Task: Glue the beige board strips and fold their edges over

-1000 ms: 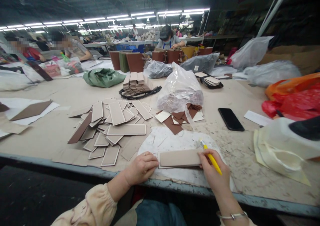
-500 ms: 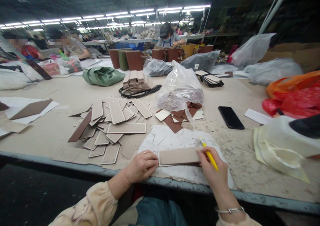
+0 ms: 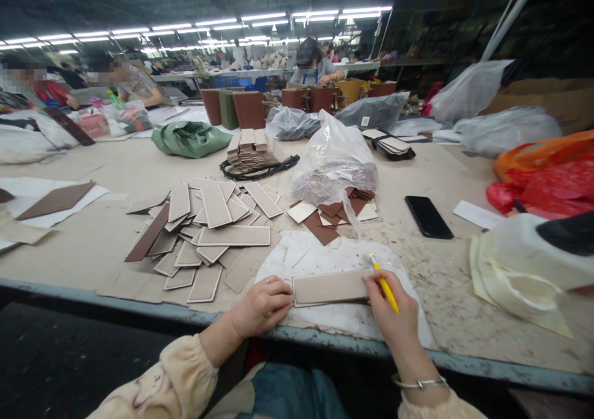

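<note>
A beige rectangular panel (image 3: 331,287) with a pale border lies on a white sheet (image 3: 292,255) at the table's near edge. At its left end, my left hand (image 3: 264,304) is closed, fingertips pinching the corner. My right hand (image 3: 394,304) grips a yellow-handled brush (image 3: 386,289), its pale tip pointing away from me, while thumb and fingertips also touch the panel's right end. To the left is a loose heap of similar panels (image 3: 216,205), beige-faced with pale edges. One brown strip (image 3: 147,233) leans on that heap.
Behind the sheet, a clear plastic bag (image 3: 331,153) spills brown and white pieces (image 3: 322,227). A black phone (image 3: 427,216) and a cut white plastic jug (image 3: 529,258) are on the right. Stacked panels (image 3: 253,150) stand farther back. A co-worker (image 3: 313,66) sits across the table.
My right hand has shifted slightly left along the panel's end, and the brush handle has moved with it. My left hand keeps its hold; the view has shifted a little.
</note>
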A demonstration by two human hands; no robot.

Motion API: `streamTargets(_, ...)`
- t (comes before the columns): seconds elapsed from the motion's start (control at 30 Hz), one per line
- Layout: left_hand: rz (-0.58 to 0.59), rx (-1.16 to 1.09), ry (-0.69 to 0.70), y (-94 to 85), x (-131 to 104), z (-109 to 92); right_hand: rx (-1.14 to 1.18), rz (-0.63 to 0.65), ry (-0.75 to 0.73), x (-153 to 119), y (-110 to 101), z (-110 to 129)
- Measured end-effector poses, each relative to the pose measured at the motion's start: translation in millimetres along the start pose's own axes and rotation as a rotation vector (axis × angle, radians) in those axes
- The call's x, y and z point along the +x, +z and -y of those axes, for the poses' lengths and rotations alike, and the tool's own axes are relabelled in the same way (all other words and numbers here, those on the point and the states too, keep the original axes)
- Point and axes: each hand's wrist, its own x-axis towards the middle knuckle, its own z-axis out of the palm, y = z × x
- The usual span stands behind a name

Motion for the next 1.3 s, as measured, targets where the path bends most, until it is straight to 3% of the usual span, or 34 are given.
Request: streamTargets(1.3, -0.048, 0.045, 0.072, 8.3, -4, 9, -0.077, -0.009, -0.114, 5, 4, -1)
